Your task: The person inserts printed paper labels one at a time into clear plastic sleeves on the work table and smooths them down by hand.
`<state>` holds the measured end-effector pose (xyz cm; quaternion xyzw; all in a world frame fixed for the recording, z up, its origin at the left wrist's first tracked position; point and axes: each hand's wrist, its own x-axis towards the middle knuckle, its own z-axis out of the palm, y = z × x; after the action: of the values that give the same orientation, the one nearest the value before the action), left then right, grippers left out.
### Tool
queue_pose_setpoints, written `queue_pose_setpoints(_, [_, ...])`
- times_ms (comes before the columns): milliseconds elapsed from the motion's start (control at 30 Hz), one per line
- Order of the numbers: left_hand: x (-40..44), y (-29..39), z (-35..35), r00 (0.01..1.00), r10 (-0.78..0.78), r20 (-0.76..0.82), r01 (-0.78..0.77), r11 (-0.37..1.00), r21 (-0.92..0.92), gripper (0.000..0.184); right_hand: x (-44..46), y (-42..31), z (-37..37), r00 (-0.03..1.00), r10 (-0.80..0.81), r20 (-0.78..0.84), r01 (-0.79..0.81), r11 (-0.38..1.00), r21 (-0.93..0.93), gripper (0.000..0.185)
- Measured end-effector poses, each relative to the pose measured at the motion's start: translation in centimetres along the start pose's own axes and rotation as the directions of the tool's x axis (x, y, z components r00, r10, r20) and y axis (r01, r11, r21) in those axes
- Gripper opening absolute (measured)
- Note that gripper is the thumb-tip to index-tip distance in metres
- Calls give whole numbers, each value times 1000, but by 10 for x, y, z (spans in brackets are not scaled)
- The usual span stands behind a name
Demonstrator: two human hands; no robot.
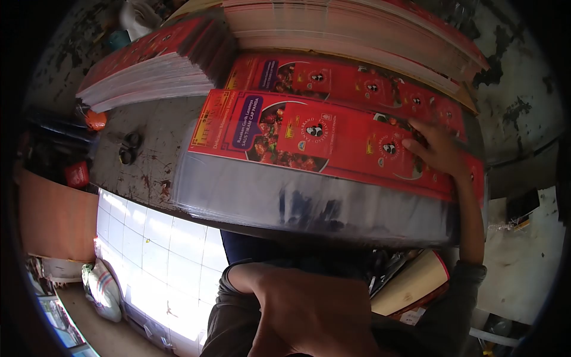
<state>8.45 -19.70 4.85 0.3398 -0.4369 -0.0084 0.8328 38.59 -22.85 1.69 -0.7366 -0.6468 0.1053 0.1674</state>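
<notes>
Right hand (437, 146) was on the long, red, printed rectangular sheet with panda logos (351, 140), at its right part, fingers loosely spread, nothing visibly gripped. Left hand (309, 309) was below the sheet, near the camera, back of hand up; fingers ran out of view, so could not tell whether it held anything.

Red sheet lay left of and under the right hand, on a stack of glossy transparent plastic sheets (244, 181), whose near part stuck out between the two hands. Just beyond the right hand, partly covered, was another red printed panda sheet (339, 80). A tall block of stacked pale-edged sheets (333, 30) stood farther beyond. Far left of the right hand: fanned pile of red-topped printed sheets (166, 62), then a small black object with rounded loops (129, 149) on the worn dark tabletop (157, 125). Left of the left hand: white tiled floor (154, 256).
</notes>
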Motion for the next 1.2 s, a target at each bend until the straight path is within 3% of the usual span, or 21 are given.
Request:
queue_pose_setpoints(67, [-4,-8,6,964,197,-180,-194,980,37,82,2,0,-3,999,-27,47,28,999,-22,45])
queue_pose_setpoints(200, [-28,-3,-45,833,538,129,-539,734,414,60,2,2,-3,994,-107,-20,106,993,-61,43])
queue_pose_setpoints(267, [-47,17,-38,869,494,26,-379,632,676,65,3,-4,-10,989,63,137,-48,993,-112,42])
queue_pose_setpoints(300, [-60,28,-21,828,518,-214,-116,531,839,70,1,-5,-11,989,67,131,-52,992,-115,42])
queue_pose_setpoints(333, [-73,39,-5,738,511,-440,200,457,866,76,-3,-6,-11,997,-11,-76,0,990,-143,42])
queue_pose_setpoints(367, [-75,44,7,506,632,-586,498,341,797,77,-6,-7,-12,957,-94,-275,45,983,-180,42])
queue_pose_setpoints(433, [-78,83,3,461,598,-655,840,-57,539,71,-13,-5,-47,946,26,-323,-22,1000,16,44])
queue_pose_setpoints(467, [-84,99,-5,474,597,-647,862,-165,480,69,-17,-3,-63,943,29,-332,-25,1000,17,44])
queue_pose_setpoints(500, [-91,112,-13,488,593,-640,870,-270,413,67,-22,0,-78,937,-7,-349,22,999,41,43])
queue_pose_setpoints(567, [-101,133,-26,477,533,-699,879,-294,375,59,-33,1,-92,926,-32,-375,60,996,63,43])
queue_pose_setpoints(633, [-109,144,-46,619,412,-669,771,-480,417,53,-51,-4,-92,955,7,-295,-39,994,-101,55])
queue_pose_setpoints(667, [-110,145,-47,523,360,-773,819,-464,339,61,-61,-8,-89,962,26,-272,-71,985,-159,60])
queue_pose_setpoints(700, [-110,141,-48,536,354,-767,812,-465,353,61,-72,-12,-75,951,35,-307,-97,977,-190,64])
queue_pose_setpoints(767, [-108,128,-54,624,308,-718,712,-603,359,75,-88,-25,-53,938,58,-342,-143,963,-229,69])
queue_pose_setpoints(800, [-107,125,-54,592,245,-768,685,-655,319,81,-92,-36,-42,952,67,-297,-152,950,-272,72])
queue_pose_setpoints(900, [-102,115,-63,644,157,-749,585,-732,350,79,-86,-61,-6,974,61,-217,-120,954,-273,86])
queue_pose_setpoints(967, [-95,104,-65,637,122,-761,624,-661,417,74,-73,-80,13,992,-7,-125,-31,954,-299,90])
queue_pose_setpoints(1033, [-88,98,-67,544,-116,-831,436,-807,398,73,-56,-98,33,996,-49,-78,23,952,-306,90])
queue_pose_setpoints(1067, [-88,98,-66,551,-77,-831,519,-748,414,68,-51,-102,38,994,-105,-29,92,949,-301,90])
queue_pose_setpoints(1200, [-93,99,-66,532,-34,-846,510,-785,351,67,-54,-92,29,996,-86,-4,82,957,-277,88])
